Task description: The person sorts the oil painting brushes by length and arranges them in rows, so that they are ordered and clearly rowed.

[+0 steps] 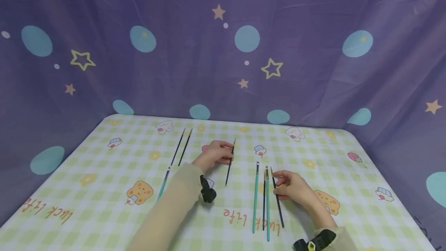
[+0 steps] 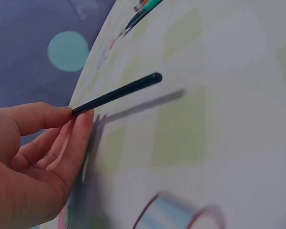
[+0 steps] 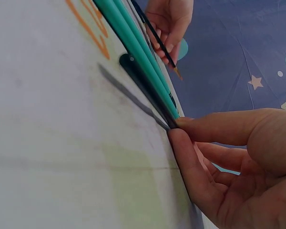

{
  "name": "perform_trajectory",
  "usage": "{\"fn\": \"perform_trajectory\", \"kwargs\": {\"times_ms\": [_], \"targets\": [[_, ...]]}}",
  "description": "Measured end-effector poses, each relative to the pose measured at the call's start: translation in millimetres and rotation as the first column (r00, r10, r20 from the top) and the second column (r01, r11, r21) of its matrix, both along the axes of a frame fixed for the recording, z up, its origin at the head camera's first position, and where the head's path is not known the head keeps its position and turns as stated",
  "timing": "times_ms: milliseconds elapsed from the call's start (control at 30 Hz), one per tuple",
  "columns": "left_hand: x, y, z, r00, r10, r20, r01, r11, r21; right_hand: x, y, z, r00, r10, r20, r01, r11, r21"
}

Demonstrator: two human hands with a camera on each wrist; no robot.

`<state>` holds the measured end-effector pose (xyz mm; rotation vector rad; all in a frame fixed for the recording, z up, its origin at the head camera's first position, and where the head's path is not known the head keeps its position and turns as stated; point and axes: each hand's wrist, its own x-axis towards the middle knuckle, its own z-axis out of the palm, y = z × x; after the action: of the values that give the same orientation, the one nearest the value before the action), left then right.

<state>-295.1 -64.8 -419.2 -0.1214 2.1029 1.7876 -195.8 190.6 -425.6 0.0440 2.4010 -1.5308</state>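
Between thumb and fingers my left hand (image 1: 217, 153) pinches a thin black paintbrush (image 1: 228, 171), its bristle tip toward the back of the table. In the left wrist view this black handle (image 2: 128, 90) is raised a little off the cloth, with its shadow below. My right hand (image 1: 292, 187) pinches another black paintbrush (image 1: 279, 208) at the right end of a group. Left of it lie a teal paintbrush (image 1: 268, 212), a black one (image 1: 263, 208) and another teal one (image 1: 255, 200). The right wrist view shows the pinched black handle (image 3: 143, 86) close beside the teal handles.
Two black paintbrushes (image 1: 185, 146) lie at the back left of the table. A teal paintbrush (image 1: 163, 185) lies near them, partly hidden by my left sleeve (image 1: 170, 208). A green checked cloth (image 1: 104, 189) covers the table, and a purple curtain (image 1: 195, 76) hangs behind it.
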Motion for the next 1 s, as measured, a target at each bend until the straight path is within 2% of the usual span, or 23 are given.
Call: {"fn": "perform_trajectory", "kwargs": {"times_ms": [133,400,767,1000], "targets": [[-3.3,-13.0,5.1,0.999,0.017,-0.029,-0.018,1.0,-0.009,-0.3,0,0.6,1.0,-0.009,0.003,0.009,1.0,0.01],[-5.7,-37.9,15.0,0.998,0.033,-0.046,-0.034,0.999,-0.018,0.5,-1,2.3,1.0,-0.009,0.004,0.009,1.0,0.017],[-10.8,-64.8,8.4,0.99,0.086,-0.112,-0.092,0.995,-0.048,0.9,-2,1.6,1.0,-0.018,0.005,0.017,1.0,0.019],[-16.4,-84.2,10.5,0.977,0.101,-0.187,-0.129,0.982,-0.138,1.1,-1,1.5,1.0,-0.013,-0.003,0.013,1.0,0.008]]}}
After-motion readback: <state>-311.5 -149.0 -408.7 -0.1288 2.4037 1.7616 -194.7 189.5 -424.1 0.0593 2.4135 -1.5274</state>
